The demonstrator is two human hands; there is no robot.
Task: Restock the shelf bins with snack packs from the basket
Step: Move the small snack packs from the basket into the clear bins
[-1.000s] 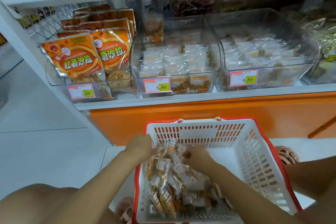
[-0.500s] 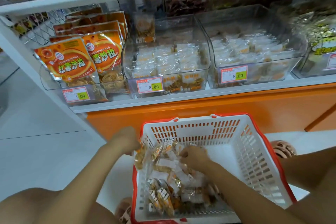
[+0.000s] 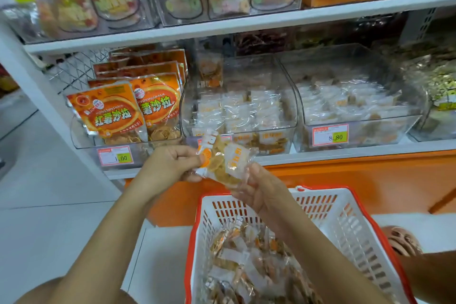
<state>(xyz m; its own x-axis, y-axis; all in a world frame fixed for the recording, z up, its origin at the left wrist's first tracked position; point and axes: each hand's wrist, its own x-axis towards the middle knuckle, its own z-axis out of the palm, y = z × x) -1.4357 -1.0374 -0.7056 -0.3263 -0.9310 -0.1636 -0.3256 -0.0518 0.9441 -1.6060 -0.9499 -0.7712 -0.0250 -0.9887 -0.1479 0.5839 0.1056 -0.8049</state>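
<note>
Both | left hand (image 3: 170, 168) | right hand (image 3: 264, 190) | fingers (image 3: 190, 155) curled, pinching snack packs (image 3: 222, 159)

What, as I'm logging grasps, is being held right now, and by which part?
A few clear snack packs: the left hand pinches their left edge, the right hand grips their lower right side.

2 hands show, the left hand (image 3: 170, 168) and the right hand (image 3: 261, 190); 1 basket (image 3: 350, 229); 2 readable price tags (image 3: 115, 156).
</note>
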